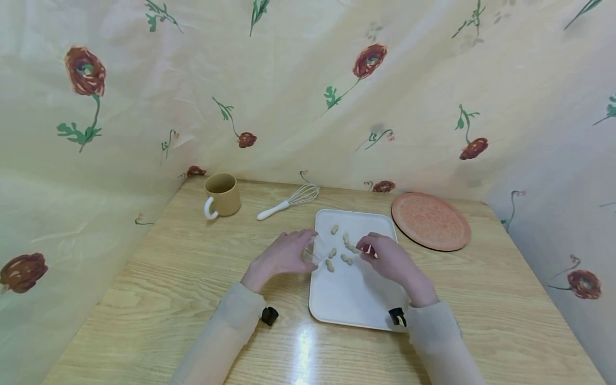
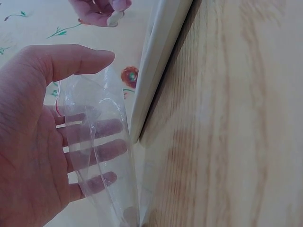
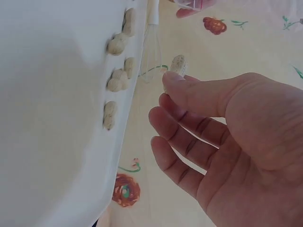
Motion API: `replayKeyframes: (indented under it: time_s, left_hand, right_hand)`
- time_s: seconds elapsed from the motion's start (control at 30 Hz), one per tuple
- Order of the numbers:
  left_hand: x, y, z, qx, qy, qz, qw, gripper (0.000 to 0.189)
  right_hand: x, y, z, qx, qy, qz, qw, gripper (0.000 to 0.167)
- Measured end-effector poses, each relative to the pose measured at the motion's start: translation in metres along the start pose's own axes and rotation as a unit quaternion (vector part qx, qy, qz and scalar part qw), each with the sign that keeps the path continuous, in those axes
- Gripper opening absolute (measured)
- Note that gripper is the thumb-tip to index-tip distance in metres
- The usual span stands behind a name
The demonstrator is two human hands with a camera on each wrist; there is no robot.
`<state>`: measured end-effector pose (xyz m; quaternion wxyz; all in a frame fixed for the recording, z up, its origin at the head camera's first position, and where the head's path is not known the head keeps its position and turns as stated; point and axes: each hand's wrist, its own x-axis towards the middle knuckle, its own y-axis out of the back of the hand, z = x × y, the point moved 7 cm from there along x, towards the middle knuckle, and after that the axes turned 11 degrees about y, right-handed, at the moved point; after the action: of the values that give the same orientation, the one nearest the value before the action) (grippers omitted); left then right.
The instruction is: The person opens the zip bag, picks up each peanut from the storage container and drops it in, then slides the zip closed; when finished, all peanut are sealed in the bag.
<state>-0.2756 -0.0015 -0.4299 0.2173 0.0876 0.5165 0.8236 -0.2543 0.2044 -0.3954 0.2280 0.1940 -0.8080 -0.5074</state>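
Note:
My left hand (image 1: 284, 254) holds a clear plastic bag (image 2: 90, 99) at the tray's left edge, thumb on one side and fingers showing through the film. A thin red line runs along part of the bag. My right hand (image 1: 389, 258) pinches a peanut in its shell (image 3: 178, 64) between thumb and fingertips, above the tray. Several more unshelled peanuts (image 1: 346, 260) lie on the upper half of the white rectangular tray (image 1: 344, 299). In the left wrist view, the right hand's fingertips and peanut appear at the top.
Behind the tray, a whisk (image 1: 273, 210) with a white handle lies on the wooden table (image 1: 202, 267). A tan mug (image 1: 228, 204) with a white handle stands at the back left. To the right lies a round pink board (image 1: 430, 222). Floral cloth (image 1: 298, 96) hangs behind the table.

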Motion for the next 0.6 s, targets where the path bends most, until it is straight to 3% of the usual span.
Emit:
replayKeyframes:
  time_s: [0.13,0.33,0.6]
  left_hand:
    - [-0.001,0.000,0.001,0.001,-0.001,0.000,1.0000,0.079]
    - [0.001,-0.002,0.005,0.007,-0.006,-0.002,1.0000,0.079]
    - [0.002,-0.002,0.001,0.014,0.000,0.001,0.9999,0.081]
  right_hand:
    - [0.002,0.004,-0.007,0.000,0.023,0.016,0.9996,0.014]
    - [-0.002,0.012,-0.001,-0.012,0.013,0.056,0.9983,0.013]
    - [0.007,0.007,-0.008,-0.002,0.014,0.031,0.9994,0.013]
